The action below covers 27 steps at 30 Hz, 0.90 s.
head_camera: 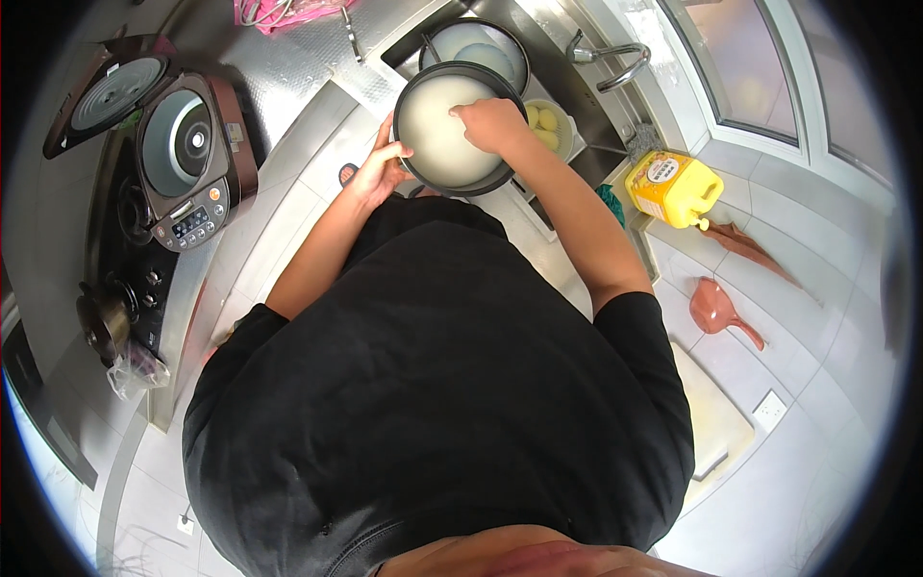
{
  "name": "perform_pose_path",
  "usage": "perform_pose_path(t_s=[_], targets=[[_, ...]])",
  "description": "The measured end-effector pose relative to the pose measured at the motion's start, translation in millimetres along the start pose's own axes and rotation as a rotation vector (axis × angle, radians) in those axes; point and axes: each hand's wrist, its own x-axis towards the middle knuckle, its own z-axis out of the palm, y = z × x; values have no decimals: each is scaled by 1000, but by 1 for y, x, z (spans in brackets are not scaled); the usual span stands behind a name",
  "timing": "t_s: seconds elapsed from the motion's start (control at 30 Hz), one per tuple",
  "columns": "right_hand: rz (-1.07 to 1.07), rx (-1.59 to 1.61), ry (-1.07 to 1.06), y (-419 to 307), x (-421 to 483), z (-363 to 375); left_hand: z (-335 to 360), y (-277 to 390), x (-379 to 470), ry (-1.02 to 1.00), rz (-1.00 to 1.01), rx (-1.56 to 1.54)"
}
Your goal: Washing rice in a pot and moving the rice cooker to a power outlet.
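My left hand point(378, 173) grips the rim of a dark round inner pot point(461, 189), its thumb over the edge and its fingers outside. Cloudy whitish water point(440, 137) fills much of the pot; nothing beneath its surface can be made out. Over the water is my right hand point(490, 124), with one finger pointing at the surface and the others curled from sight. Whether that fingertip is wet cannot be told. The pot is held in front of the sink point(602, 119), overlapping another dark pan point(524, 52) that contains pale liquid.
A rice cooker point(180, 155) stands lid-up on the left counter, beside a gas hob point(155, 317). Peeled potatoes point(546, 119) lie in a pale colander by the faucet point(624, 61). To the right are a yellow jug point(670, 189), a hanging pink ladle point(714, 306) and a cutting board point(710, 411).
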Motion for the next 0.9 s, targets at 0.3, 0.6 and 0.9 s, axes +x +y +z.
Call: perform_pose_path(t_s=[0.3, 0.6, 0.9], targets=[[-42, 61, 12, -19, 1, -14, -26, -8, -12, 13, 18, -92], [472, 320, 529, 32, -27, -55, -37, 22, -60, 11, 134, -143], [169, 872, 262, -88, -16, -58, -75, 79, -130, 44, 215, -261]])
